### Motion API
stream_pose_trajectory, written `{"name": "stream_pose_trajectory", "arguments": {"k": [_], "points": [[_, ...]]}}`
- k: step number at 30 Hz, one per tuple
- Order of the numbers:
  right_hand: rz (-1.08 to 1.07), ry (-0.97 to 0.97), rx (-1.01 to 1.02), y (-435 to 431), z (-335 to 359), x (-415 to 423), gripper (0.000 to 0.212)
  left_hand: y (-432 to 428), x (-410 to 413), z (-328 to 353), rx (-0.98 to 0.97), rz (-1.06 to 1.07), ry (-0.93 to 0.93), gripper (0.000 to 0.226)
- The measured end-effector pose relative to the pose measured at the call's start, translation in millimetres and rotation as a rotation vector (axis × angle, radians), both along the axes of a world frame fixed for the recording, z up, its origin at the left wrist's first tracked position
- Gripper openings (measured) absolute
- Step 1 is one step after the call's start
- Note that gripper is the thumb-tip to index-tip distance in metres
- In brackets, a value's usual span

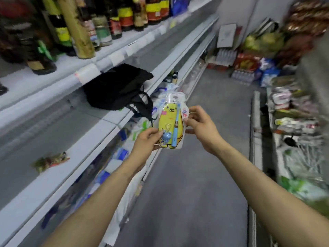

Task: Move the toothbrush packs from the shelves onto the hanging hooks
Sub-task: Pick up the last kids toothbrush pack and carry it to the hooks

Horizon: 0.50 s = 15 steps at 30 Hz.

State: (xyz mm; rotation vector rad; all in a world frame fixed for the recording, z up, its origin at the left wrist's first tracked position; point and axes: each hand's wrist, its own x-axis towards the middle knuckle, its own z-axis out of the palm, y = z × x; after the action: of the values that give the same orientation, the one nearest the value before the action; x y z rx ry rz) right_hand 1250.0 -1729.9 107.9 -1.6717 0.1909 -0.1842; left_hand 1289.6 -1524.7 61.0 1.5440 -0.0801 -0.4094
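A toothbrush pack (171, 122) with a yellow bear card, a blue brush and a small blue charm is held upright in front of me over the aisle. My left hand (145, 145) pinches its lower left edge. My right hand (201, 124) pinches its right edge near the middle. The pack's hang hole at the top is free. More packs (160, 100) lie blurred on the lower shelf beyond it. I see no hanging hooks in this view.
White shelves (99, 129) run along the left; bottles (106, 24) stand on the top one, and a black bag (117, 86) and a small packet (50, 161) lie on the middle one. Goods are stacked on the right rack (295, 125) and at the aisle's far end (249, 65).
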Motion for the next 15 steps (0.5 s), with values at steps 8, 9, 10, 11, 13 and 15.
{"name": "stream_pose_trajectory", "arguments": {"k": [8, 9, 10, 11, 13, 15], "points": [[-0.393, -0.107, -0.077, -165.8, 53.5, -49.1, 0.011, -205.7, 34.3, 51.6, -0.097, -0.366, -0.147, 0.012], [-0.442, -0.108, -0.103, -183.0, 58.6, -55.9, 0.012, -232.3, 37.0, 56.5, -0.111, -0.42, -0.154, 0.013], [-0.49, -0.104, -0.124, -199.2, 62.8, -61.4, 0.012, -257.1, 40.4, 60.7, -0.121, -0.474, -0.161, 0.013], [-0.544, -0.101, -0.138, -213.8, 67.6, -66.9, 0.013, -281.0, 42.1, 65.5, -0.132, -0.533, -0.165, 0.012], [-0.671, -0.109, -0.177, -241.5, 79.1, -73.2, 0.014, -326.9, 47.0, 77.7, -0.152, -0.651, -0.165, 0.01], [-0.793, -0.117, -0.226, -262.5, 92.9, -76.0, 0.014, -369.5, 57.9, 91.1, -0.169, -0.749, -0.166, 0.01]]}}
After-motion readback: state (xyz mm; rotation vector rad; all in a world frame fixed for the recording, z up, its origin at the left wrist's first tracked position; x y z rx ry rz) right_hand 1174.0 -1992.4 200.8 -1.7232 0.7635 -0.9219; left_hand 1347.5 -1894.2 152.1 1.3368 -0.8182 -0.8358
